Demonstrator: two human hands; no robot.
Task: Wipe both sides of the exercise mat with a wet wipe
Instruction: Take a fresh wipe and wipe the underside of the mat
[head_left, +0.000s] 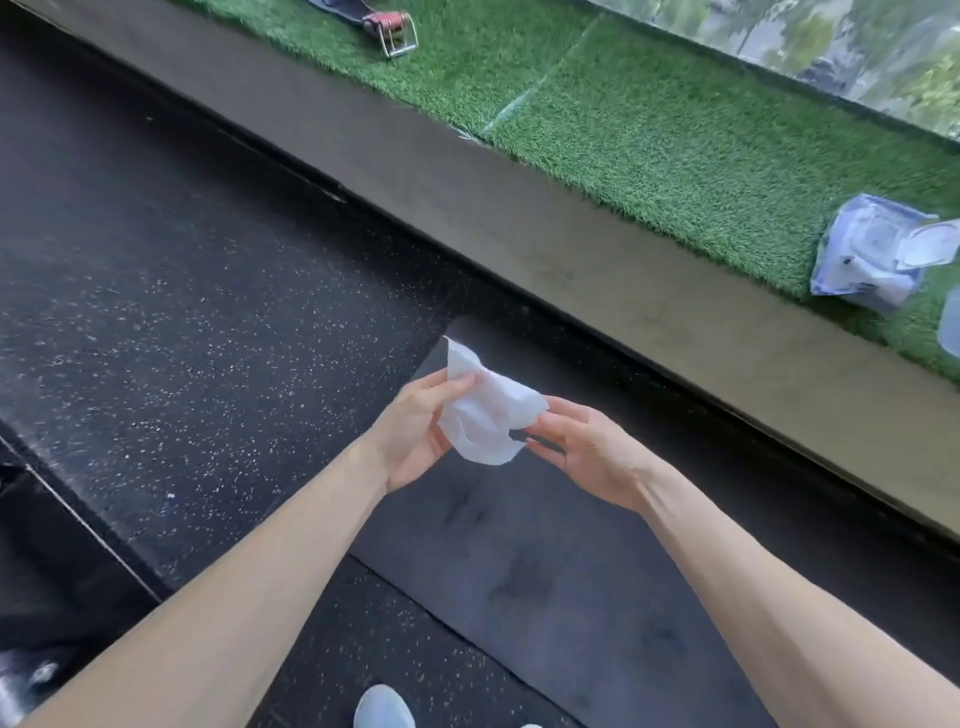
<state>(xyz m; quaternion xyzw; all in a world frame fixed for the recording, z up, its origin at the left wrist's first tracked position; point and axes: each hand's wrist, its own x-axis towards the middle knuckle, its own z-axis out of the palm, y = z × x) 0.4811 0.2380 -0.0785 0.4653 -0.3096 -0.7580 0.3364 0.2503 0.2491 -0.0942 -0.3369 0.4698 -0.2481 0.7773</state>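
The fingers (457, 385) of the left hand (415, 434) and the right hand (589, 454) pinch the wet wipe (488, 415) at opposite edges, probably to unfold it. The wipe hangs above the exercise mat (545, 571), which lies flat on the floor (208, 312) along the ledge (571, 249). The wipes pack (878, 254) lies near the ledge's right end.

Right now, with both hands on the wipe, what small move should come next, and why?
Probably lower the wet wipe onto the exercise mat: the left hand and right hand pinch it, crumpled, in the air above the mat, not touching it.
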